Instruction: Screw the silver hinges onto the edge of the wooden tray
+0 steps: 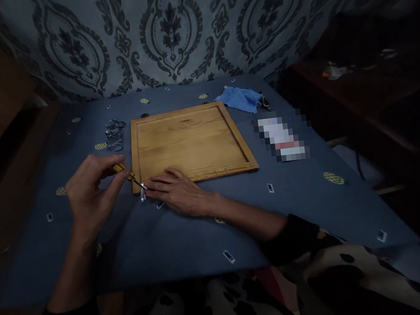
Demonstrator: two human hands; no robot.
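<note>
At the near left corner of the single wooden tray [193, 144], the left hand [88, 191] grips one yellow-handled screwdriver [124, 171], its tip at that corner. The right hand [178, 191] lies flat and unclenched on the bench [167, 248], fingertips against one small metal fitting [143, 195]. Left of the tray lies a cluster of metal hooks [114, 133], too tangled to count; beyond its far right corner, one blue cloth [239, 98].

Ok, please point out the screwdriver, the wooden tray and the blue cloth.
screwdriver [124, 170]: head view, on its yellow handle.
wooden tray [193, 141]: head view, on its bare middle panel.
blue cloth [239, 98]: head view, on the middle of the cloth.
</note>
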